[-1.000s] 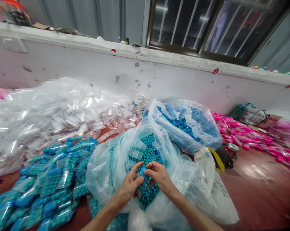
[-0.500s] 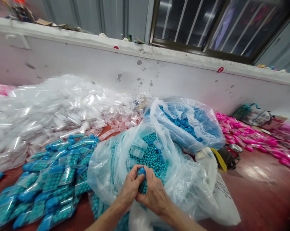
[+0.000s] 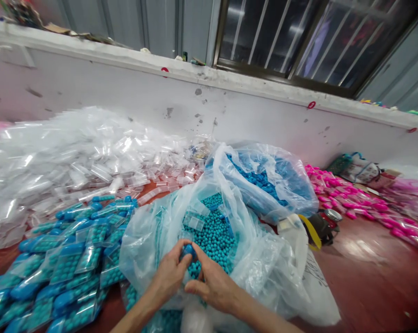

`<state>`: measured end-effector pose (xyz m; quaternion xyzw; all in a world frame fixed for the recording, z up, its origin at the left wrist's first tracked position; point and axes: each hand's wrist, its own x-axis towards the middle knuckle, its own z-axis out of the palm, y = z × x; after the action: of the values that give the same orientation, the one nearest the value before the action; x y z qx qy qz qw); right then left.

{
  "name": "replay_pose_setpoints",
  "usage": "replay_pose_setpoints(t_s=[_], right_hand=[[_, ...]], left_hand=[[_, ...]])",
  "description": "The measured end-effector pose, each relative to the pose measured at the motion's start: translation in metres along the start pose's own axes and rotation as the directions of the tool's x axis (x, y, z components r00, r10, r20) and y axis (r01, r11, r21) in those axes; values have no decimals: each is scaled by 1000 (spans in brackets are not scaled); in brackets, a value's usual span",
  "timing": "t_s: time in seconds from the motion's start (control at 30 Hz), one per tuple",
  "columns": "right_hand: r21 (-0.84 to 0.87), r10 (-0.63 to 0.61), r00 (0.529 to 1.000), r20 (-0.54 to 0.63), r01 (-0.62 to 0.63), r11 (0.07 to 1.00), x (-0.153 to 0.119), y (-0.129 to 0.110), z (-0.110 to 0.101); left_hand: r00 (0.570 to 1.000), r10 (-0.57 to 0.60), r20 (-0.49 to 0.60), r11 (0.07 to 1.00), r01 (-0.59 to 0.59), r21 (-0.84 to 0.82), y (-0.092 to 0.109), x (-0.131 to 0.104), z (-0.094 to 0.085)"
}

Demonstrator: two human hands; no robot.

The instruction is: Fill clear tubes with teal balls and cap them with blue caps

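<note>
Shifted lower-left, left hand (image 3: 169,277) and right hand (image 3: 212,289) both pinching blue cap (image 3: 188,251) over bead bag (image 3: 149,240); many packets (image 3: 66,263) filled, empties (image 3: 73,152) remaining.

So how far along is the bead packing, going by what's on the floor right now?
Done: a pile of filled packets of teal beads lies to the left. In hand: the left hand and right hand meet over the open bag of teal beads, pinching a small blue piece. Left: that bag looks quite full, a second bag of blue pieces sits behind it, and a big heap of empty clear packets remains.
</note>
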<state>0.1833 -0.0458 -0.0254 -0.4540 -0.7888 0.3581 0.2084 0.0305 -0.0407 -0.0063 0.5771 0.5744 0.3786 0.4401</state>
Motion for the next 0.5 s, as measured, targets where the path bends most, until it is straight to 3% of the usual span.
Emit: replay_pose_setpoints(t_s=[0.1,0.17,0.23,0.3,0.37,0.4,0.43,0.5], right_hand=[[-167,-48,999,-22,43,985,19,13,-29],[-361,-40,996,-79,9,932,37,25,-48],[-522,35,993,-115,-90,848,58,35,-66],[-626,97,986,-134,-160,763,79,42,-78],[-668,118,983,-140,-182,722,97,47,-85],[-674,119,983,-141,-184,715,104,49,-86],[-678,122,983,-140,-185,712,109,52,-87],[-690,140,981,-137,-196,696,114,58,-84]], left_hand=[[982,57,-181,970,-12,244,-3,-3,-53],[945,99,-312,885,60,461,-6,-5,-93],[872,170,-459,717,211,665,-10,-7,-124],[759,312,-571,547,348,761,-11,-9,-138],[670,461,-582,502,344,793,-11,-10,-131],[663,511,-548,524,266,810,-10,-11,-120],[684,545,-485,558,136,819,-8,-11,-105],[790,547,-278,621,-160,767,-3,-9,-68]])
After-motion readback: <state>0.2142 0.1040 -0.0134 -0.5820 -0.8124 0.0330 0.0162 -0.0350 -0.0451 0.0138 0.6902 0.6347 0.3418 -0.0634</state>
